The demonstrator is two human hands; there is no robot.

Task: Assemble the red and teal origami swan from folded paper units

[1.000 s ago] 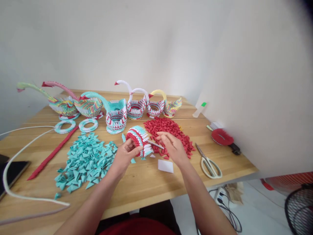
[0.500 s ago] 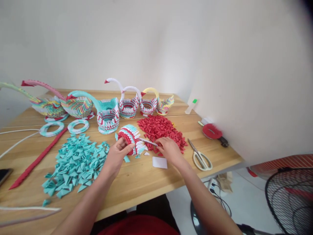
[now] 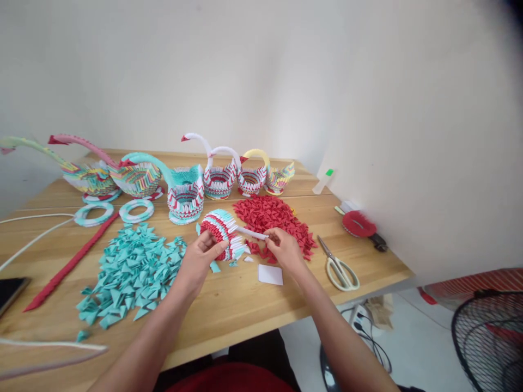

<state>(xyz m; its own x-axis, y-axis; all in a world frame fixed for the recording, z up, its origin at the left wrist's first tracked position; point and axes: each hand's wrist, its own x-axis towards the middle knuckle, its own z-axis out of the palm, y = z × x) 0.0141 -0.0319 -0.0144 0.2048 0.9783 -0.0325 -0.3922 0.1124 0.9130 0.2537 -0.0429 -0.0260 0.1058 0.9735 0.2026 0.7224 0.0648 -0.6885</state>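
Note:
My left hand (image 3: 207,251) is closed on the side of a folded-paper swan body (image 3: 224,224), a rounded bowl of interlocked red, white and turquoise paper pieces. It lies tipped on its side low over the table. A thin white paper neck (image 3: 250,233) sticks out from its right side. My right hand (image 3: 284,247) pinches the free end of that neck between thumb and fingers, just in front of a heap of red folded-paper triangles (image 3: 272,218). A pile of turquoise triangles (image 3: 134,272) spreads to the left of my left hand.
Several finished paper swans (image 3: 186,204) stand along the back. Two paper rings (image 3: 137,210) and a red paper strip (image 3: 69,267) lie at left, a phone (image 3: 10,291) at the edge. Scissors (image 3: 339,267), white paper (image 3: 270,274) and a red round piece (image 3: 357,224) lie rightward; a fan (image 3: 490,332) stands beyond.
The view has shifted slightly, moving everything a little to the right. The neck's plain white side now shows, where a dark-patterned side showed before. Both hands keep their grips.

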